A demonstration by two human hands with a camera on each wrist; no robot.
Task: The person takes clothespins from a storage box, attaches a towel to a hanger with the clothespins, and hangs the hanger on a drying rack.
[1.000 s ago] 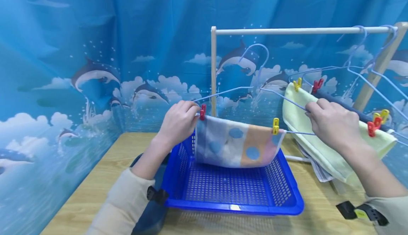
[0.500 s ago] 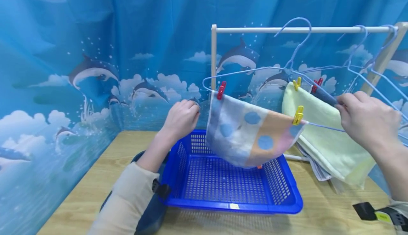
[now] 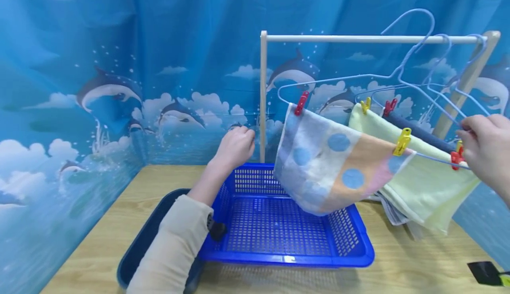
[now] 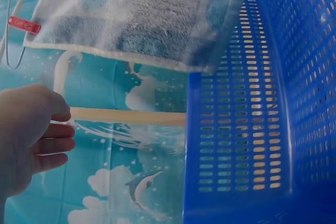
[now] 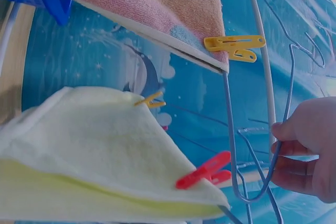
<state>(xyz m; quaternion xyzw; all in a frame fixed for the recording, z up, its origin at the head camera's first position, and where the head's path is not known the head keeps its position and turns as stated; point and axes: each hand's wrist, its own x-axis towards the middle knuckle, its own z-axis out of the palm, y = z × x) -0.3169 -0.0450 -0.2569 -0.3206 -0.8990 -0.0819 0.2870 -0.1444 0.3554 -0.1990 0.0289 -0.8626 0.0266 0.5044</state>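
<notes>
My right hand [image 3: 488, 141] pinches the right end of a blue wire clothes hanger [image 3: 346, 79]. In the right wrist view, thumb and fingers close on the hanger's wire [image 5: 287, 103]. A polka-dot towel [image 3: 326, 161] hangs folded from its lower bar. One red clothespin [image 3: 301, 103] and one yellow clothespin [image 3: 402, 142] clip that towel. The hanger's hook stands in front of the rack's rail in the head view. My left hand [image 3: 237, 145] holds nothing, its fingers loosely curled, left of the towel and over the basket's back left corner.
A blue plastic basket [image 3: 287, 258] sits on the wooden table below the towel. Left of it stands a dark blue tub [image 3: 124, 263]. Behind is a rack with a white rail [image 3: 338, 39]; a pale green towel [image 3: 422, 196] and other clipped cloths hang at its right.
The right hand has carried the hanger and polka-dot towel rightward, the hook rising past the rail. The left hand has let go of the hanger's left end and stays nearly in place.
</notes>
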